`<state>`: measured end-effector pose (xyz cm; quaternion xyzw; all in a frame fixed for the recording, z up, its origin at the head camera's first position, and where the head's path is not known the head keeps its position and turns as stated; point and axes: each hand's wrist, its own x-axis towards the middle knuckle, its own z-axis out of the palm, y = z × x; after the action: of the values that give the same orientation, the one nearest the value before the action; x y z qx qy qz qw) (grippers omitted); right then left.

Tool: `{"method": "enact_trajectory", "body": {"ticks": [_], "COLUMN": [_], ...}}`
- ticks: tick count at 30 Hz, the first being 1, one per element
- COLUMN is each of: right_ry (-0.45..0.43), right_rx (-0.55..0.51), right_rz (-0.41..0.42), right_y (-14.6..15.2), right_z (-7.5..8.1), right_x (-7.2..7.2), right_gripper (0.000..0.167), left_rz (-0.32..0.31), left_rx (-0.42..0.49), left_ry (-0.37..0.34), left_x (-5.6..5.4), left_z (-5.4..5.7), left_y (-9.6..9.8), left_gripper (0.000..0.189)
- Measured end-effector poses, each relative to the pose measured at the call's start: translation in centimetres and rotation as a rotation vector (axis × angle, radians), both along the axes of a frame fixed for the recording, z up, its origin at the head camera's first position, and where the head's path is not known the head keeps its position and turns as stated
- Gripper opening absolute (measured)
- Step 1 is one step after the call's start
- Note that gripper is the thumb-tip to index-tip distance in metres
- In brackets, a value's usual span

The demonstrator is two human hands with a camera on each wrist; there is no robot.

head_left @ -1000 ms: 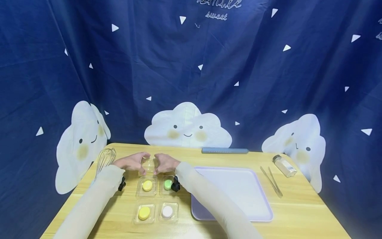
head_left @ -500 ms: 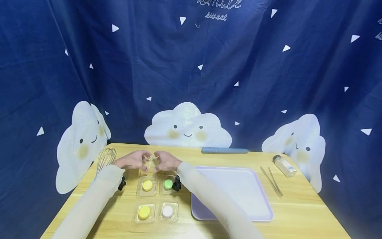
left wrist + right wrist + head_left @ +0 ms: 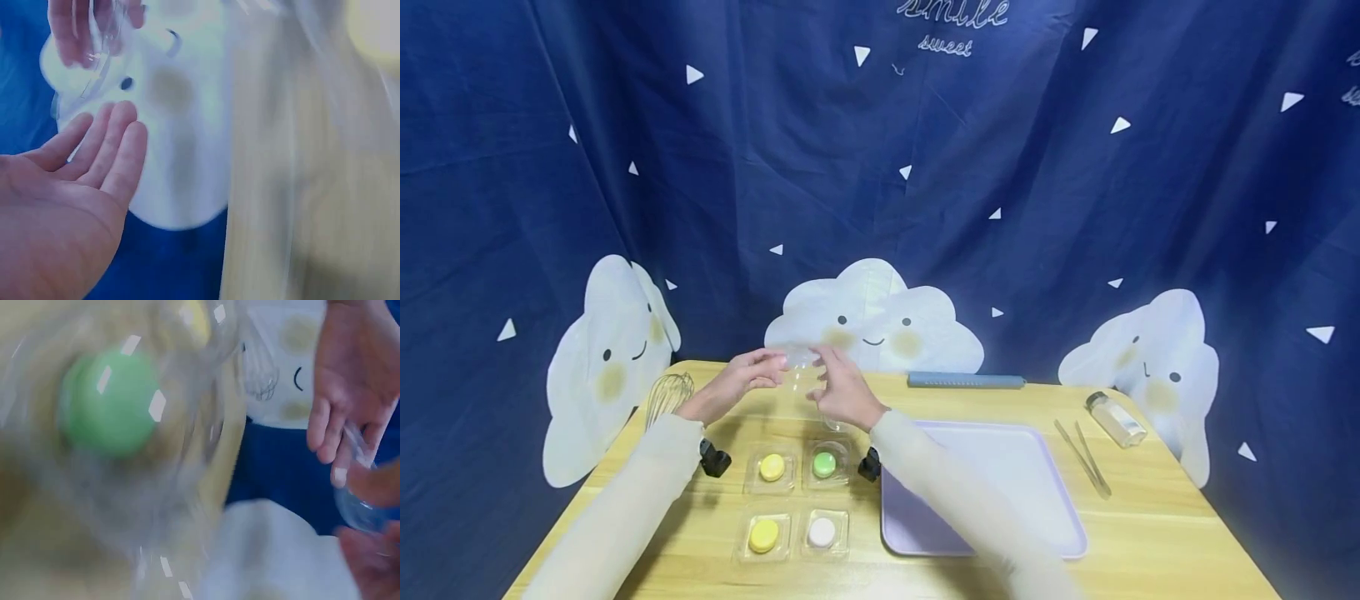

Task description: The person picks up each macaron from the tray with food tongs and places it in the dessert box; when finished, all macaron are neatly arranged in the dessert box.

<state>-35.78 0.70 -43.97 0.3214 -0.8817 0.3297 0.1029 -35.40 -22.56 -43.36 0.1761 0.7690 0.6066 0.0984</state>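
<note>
A clear plastic box (image 3: pixel 800 375) is up off the table between my two hands, its outline hard to see. My right hand (image 3: pixel 847 390) pinches it between thumb and fingers. My left hand (image 3: pixel 741 383) faces it from the other side with its fingers nearly straight; in the left wrist view the left palm (image 3: pixel 69 200) holds nothing. Nearer the body, several clear boxes stand on the table, each with one macaron: yellow (image 3: pixel 771 467), green (image 3: pixel 824 465), a second yellow (image 3: pixel 763 536) and a pale pink one (image 3: pixel 822 532).
A lilac tray (image 3: pixel 985 546) lies right of the boxes, under the right forearm. Beyond it are tongs (image 3: pixel 1086 462) and a shaker jar (image 3: pixel 1116 419). A whisk (image 3: pixel 666 396) lies behind the left wrist; a blue bar (image 3: pixel 966 380) lies along the back edge.
Both hands have risen from the table's back left, up and slightly right, with the clear box. My left fingers have straightened and come away from it. The macaron boxes stay put.
</note>
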Motion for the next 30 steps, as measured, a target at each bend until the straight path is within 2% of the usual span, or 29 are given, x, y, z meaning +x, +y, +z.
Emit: {"method": "enact_trajectory", "body": {"ticks": [3, 6, 9, 11, 14, 18, 30], "right_ry": [0.405, 0.766, 1.019, 1.125, 1.205, 1.239, 1.275], "right_rx": [0.076, 0.149, 0.204, 0.221, 0.238, 0.252, 0.235], "right_rz": [-0.006, 0.041, 0.127, 0.179, 0.216, 0.217, 0.214], "right_y": [1.2, 2.2, 2.8, 3.0, 3.2, 3.4, 3.3], "right_z": [0.8, 1.3, 1.6, 1.6, 1.4, 1.1, 0.4], "right_x": [0.0, 0.0, 0.1, 0.3, 0.6, 0.9, 0.6], "right_gripper": [0.083, 0.071, 0.061, 0.056, 0.051, 0.049, 0.047], "left_rz": [-0.091, -0.201, -0.319, -0.391, -0.467, -0.483, -0.418], "left_rx": [0.22, 0.363, 0.431, 0.445, 0.426, 0.389, 0.346], "left_ry": [-0.102, -0.207, -0.289, -0.315, -0.321, -0.317, -0.285], "left_x": [0.2, 0.3, 0.5, 0.8, 1.0, 1.3, 1.9], "left_z": [0.7, 1.3, 1.7, 1.9, 2.0, 2.0, 2.1], "left_y": [0.1, 0.0, 0.1, 0.2, 0.5, 0.8, 0.9], "left_gripper": [0.056, 0.062, 0.062, 0.057, 0.048, 0.039, 0.033]}}
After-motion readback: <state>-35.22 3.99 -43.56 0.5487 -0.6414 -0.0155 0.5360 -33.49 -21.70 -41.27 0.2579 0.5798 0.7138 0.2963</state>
